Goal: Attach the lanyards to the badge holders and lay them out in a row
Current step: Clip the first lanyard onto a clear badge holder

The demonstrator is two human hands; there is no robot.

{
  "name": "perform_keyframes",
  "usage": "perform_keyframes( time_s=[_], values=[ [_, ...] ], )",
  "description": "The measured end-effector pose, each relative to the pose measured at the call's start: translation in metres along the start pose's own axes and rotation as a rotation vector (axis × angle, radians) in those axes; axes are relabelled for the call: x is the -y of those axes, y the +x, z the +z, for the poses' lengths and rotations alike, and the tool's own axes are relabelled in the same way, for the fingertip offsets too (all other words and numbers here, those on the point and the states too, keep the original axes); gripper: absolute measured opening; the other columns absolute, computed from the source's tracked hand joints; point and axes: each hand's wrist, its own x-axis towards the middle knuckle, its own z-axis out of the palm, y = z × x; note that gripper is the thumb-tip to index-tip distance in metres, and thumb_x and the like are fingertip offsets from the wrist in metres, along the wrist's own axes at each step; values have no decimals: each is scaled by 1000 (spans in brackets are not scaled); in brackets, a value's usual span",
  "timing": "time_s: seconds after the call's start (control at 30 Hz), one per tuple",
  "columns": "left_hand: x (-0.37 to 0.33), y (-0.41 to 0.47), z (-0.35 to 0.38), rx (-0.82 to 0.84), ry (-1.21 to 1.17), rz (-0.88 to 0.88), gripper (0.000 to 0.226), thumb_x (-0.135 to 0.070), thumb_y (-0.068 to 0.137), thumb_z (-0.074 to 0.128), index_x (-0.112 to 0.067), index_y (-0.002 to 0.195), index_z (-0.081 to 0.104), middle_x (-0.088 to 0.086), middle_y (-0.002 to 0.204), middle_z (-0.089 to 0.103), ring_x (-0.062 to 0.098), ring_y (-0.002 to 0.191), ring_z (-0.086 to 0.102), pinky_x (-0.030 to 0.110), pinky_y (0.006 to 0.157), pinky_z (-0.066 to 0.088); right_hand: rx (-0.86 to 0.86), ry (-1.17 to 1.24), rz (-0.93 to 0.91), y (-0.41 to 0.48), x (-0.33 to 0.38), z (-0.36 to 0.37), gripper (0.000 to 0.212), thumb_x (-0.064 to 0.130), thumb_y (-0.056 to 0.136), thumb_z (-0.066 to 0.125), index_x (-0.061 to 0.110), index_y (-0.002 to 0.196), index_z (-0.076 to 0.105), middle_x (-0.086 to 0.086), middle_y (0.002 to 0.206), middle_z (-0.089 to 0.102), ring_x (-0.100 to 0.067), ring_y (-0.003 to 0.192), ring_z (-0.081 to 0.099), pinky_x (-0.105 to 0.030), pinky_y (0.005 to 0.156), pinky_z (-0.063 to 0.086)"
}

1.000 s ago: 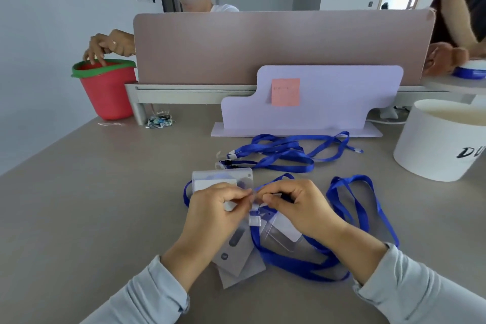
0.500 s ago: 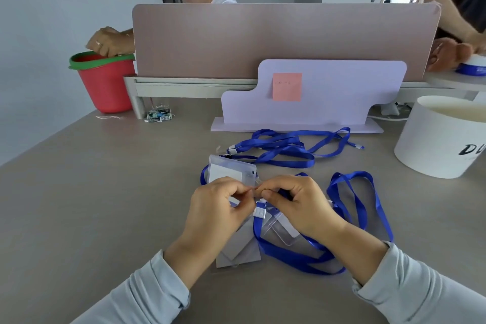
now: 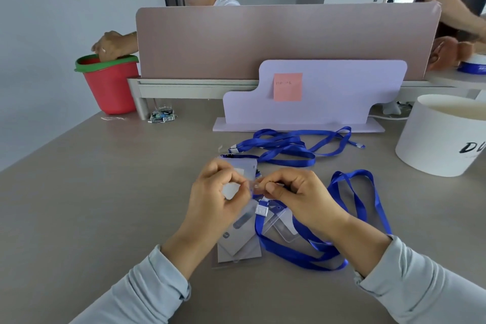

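My left hand [image 3: 219,192] pinches a clear badge holder [image 3: 243,169] lifted off the grey table [image 3: 92,205]. My right hand [image 3: 299,196] pinches the clip end of a blue lanyard [image 3: 297,250] against that holder's top edge; the strap loops down to the table under my right wrist. Several more clear badge holders [image 3: 238,241] lie stacked below my hands. A second tangle of blue lanyards [image 3: 285,148] lies farther back in the middle of the table.
A lilac stand [image 3: 328,92] with an orange sticky note [image 3: 287,86] stands behind the lanyards. A white round tub [image 3: 441,137] sits at the right, a red bucket [image 3: 111,84] at the far left. Two other people work beyond the divider [image 3: 276,39].
My hands have lifted the badge holder slightly and moved closer together at its top edge. The view has shifted a little; the stacked holders and lanyards stay put.
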Motion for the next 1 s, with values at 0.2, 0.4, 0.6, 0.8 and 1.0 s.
perform_keyframes(
  time_s=[0.2, 0.4, 0.6, 0.8, 1.0],
  values=[
    [18, 8, -12, 247, 10, 24, 62, -52, 78, 48, -31, 134, 30, -22, 144, 23, -9, 136, 14, 12, 110, 8, 92, 101, 16, 1, 3, -4, 23, -1, 93, 45, 11, 86, 63, 0, 96, 70, -12, 96, 67, -24, 83, 53],
    [26, 7, -13, 390, 66, 57, 59, -57, 81, 36, -34, 135, 28, -23, 109, 46, -5, 115, 39, 36, 116, 11, 123, 136, 57, 1, 0, -4, 22, 0, 94, 45, 13, 84, 60, -1, 97, 70, -16, 97, 67, -28, 86, 54],
    [18, 10, -11, 215, 79, 155, 31, -43, 82, 44, -18, 96, 53, -23, 82, 42, -1, 60, 47, 11, 63, 33, 61, 13, 50, 0, 5, -6, 22, 3, 94, 45, 13, 87, 62, 6, 88, 70, -8, 81, 67, -21, 75, 55],
    [17, 14, -15, 59, 182, 31, 58, -54, 90, 15, -24, 64, 58, -10, 55, 53, 12, 52, 54, 27, 51, 42, -165, -8, 79, 8, 18, -21, 24, 5, 98, 34, 17, 84, 50, 9, 69, 57, -4, 52, 44, -18, 53, 41],
    [-27, 30, 12, 543, 17, -57, 24, -51, 85, 52, -40, 104, 61, -3, 61, 64, 0, 57, 61, 21, 62, 49, -341, 555, 129, 8, 33, -53, 30, -9, 91, 30, 13, 79, 47, 1, 60, 57, -15, 59, 44, -27, 58, 36]
  ],
)
